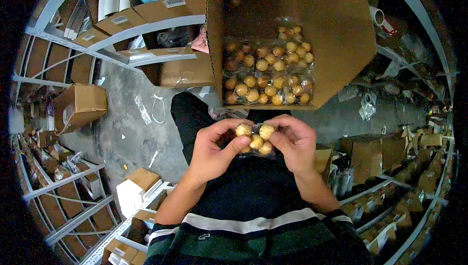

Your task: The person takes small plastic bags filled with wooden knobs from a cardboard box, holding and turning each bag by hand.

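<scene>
A small clear bag of round yellow-gold balls (256, 141) is held between both hands in front of the dark shirt. My left hand (218, 145) pinches its left side, thumb over a ball. On the right side, my right hand (294, 141) grips it with thumb and fingers. Just beyond the hands stands an open cardboard box (336, 36), with several clear bags of similar balls (270, 89) inside. The fingertips under the bag are partly hidden.
Metal shelving (63, 182) with cartons lines the left, and more shelves (390, 187) stand at the right. A cardboard box (90, 100) sits on the left of the grey floor (126, 143). Plastic scraps and a white strap loop (158, 109) lie there.
</scene>
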{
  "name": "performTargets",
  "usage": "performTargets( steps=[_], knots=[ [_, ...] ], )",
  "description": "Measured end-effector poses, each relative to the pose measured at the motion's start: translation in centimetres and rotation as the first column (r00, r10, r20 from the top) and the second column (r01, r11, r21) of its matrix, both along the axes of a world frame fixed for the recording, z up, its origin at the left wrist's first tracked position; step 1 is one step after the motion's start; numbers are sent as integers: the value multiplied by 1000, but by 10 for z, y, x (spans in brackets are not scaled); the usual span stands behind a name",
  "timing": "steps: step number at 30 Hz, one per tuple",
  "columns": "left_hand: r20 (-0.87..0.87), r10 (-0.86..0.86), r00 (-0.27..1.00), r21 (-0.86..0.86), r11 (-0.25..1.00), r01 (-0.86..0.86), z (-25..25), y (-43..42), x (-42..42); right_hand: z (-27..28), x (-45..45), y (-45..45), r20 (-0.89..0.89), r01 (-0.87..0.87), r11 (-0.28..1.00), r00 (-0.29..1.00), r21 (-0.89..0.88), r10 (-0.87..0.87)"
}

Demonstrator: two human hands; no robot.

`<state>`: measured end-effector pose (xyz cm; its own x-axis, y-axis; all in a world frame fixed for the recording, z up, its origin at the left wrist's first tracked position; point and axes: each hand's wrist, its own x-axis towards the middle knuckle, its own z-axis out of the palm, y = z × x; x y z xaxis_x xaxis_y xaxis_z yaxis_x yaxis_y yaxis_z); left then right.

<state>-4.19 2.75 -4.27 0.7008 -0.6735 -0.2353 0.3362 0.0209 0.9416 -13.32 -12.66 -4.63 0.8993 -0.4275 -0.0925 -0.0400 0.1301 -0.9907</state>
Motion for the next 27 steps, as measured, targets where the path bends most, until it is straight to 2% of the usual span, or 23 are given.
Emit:
performTargets(
  steps=[2, 3, 4, 5, 6, 9, 11, 14, 16, 20, 24, 27],
  knots=[
    [59, -33, 998, 31, 999, 31, -5, 0, 1, 3, 1, 0, 15, 74, 990, 997, 119, -77],
    [119, -61, 991, 63, 997, 54, -7, 0, 2, -1, 1, -1, 16, 77, 990, 997, 119, -79],
    [121, -63, 991, 63, 997, 55, -7, -1, 1, -7, 2, -2, 93, 61, 995, 993, 83, -69],
    [170, -59, 984, 11, 998, 58, -7, -3, 0, -11, 2, -4, 171, 47, 998, 984, 46, -54],
    [220, -53, 974, -39, 997, 63, -7, -4, -1, -11, 3, -4, 174, 47, 998, 983, 47, -54],
    [180, -93, 979, 15, 996, 92, -16, 1, -5, -12, 0, -5, 188, 126, 992, 974, 8, -125],
    [170, -97, 981, 24, 995, 95, -15, 3, -4, -11, -3, -5, 5, 143, 989, 990, -44, -143],
    [201, -126, 972, 94, 990, 109, -9, 7, -5, -11, -3, -3, -39, 127, 992, 991, -23, -128],
    [139, -44, 989, -8, 999, 46, -14, 11, -4, -13, -2, -4, -46, 102, 994, 994, -27, -103],
    [168, -55, 984, 61, 997, 46, -16, 14, -3, -17, 1, -9, -14, 15, 1000, 1000, -22, -16],
    [172, -25, 985, 23, 1000, 21, -15, 12, -4, -14, 2, -8, -10, 40, 997, 999, -70, -41],
    [162, -46, 986, -2, 999, 47, -11, 9, -4, -14, -2, -9, 22, 97, 980, 995, -173, -94]
  ],
)
